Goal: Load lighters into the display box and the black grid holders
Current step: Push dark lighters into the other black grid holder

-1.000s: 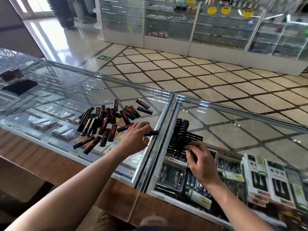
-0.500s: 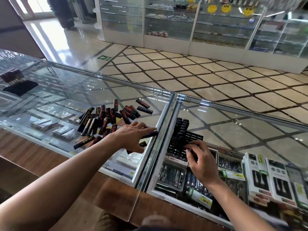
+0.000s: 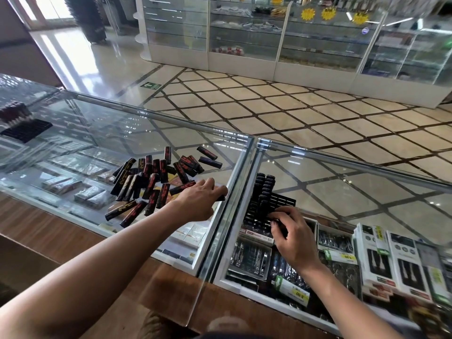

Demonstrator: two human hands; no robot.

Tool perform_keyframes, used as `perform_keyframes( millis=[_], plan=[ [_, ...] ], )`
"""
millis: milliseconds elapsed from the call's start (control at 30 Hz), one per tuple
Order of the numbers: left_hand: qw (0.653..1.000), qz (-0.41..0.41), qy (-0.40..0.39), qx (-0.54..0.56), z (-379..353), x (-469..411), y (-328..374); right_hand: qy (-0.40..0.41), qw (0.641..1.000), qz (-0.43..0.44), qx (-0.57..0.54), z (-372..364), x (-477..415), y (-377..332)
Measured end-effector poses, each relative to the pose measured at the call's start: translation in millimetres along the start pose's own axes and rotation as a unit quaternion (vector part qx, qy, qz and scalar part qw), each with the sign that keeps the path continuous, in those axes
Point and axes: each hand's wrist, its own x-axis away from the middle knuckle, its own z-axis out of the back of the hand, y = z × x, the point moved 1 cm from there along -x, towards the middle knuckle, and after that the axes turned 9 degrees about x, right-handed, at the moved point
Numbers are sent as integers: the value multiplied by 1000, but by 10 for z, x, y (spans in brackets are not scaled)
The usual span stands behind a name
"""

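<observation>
A loose pile of black lighters (image 3: 151, 182) with red and gold print lies on the glass counter top. My left hand (image 3: 198, 201) hovers at the pile's right edge, closed on one black lighter (image 3: 221, 198) whose tip points toward the metal seam. To the right sits a black grid holder (image 3: 285, 200) with two rows of lighters (image 3: 264, 187) standing in its left side. My right hand (image 3: 293, 236) rests at the holder's near edge, fingers curled around a dark lighter over the slots.
A metal seam (image 3: 237, 189) divides the two glass panels. Another black grid holder (image 3: 27, 129) with lighters stands far left. Boxed goods (image 3: 391, 263) and price tags show beneath the glass at the right. A wooden ledge (image 3: 49, 228) runs along the near side.
My left hand has carried its lighter a little to the right, toward the metal seam. The right hand has stayed at the grid holder's near edge.
</observation>
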Motion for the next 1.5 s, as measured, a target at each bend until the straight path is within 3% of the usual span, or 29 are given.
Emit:
perform_keyframes(
  millis=[367, 600, 967, 1367, 1500],
  plan=[
    [996, -11, 89, 10, -161, -64, 19, -4, 1000, 3, 10, 3, -5, -19],
    [984, -26, 152, 92, -192, -17, -27, -8, 1000, 4, 13, 5, -9, -31],
    [929, 2, 231, 288, 55, -44, -16, -18, 1000, 3, -3, 27, -4, -55],
    [915, -5, 241, 323, 85, -21, 96, -20, 1000, 1, -2, 42, -2, -53],
    [875, 16, 256, 410, 81, -20, 180, -10, 1000, 8, -6, 59, -7, -84]
  ],
)
